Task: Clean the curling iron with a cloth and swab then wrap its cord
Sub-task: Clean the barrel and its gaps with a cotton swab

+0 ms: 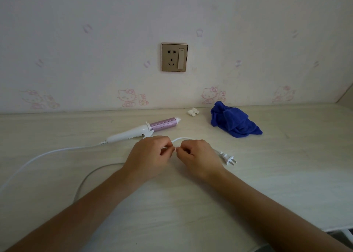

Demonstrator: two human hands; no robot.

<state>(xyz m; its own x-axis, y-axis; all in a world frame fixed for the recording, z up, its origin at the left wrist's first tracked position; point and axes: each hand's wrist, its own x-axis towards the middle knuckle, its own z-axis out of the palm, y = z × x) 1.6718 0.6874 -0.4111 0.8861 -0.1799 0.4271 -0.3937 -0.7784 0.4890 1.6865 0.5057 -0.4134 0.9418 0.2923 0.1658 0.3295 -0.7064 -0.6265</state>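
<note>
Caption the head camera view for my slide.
The left hand and right hand pinch the white cord near its plug; curling iron and blue cloth lie behind.

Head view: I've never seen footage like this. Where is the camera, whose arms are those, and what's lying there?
There is no machine here. A person wears a camera on the head, looking forward and down, so you see their own arms. The left hand and the right hand meet over a pale table, each pinching the white cord near its plug, which lies unplugged beside the right hand. The cord runs back to the curling iron, lying behind the hands. Further back on the right sits a crumpled blue cloth, and beside it a small white crumpled thing. A wall socket is above, with nothing plugged in.
</note>
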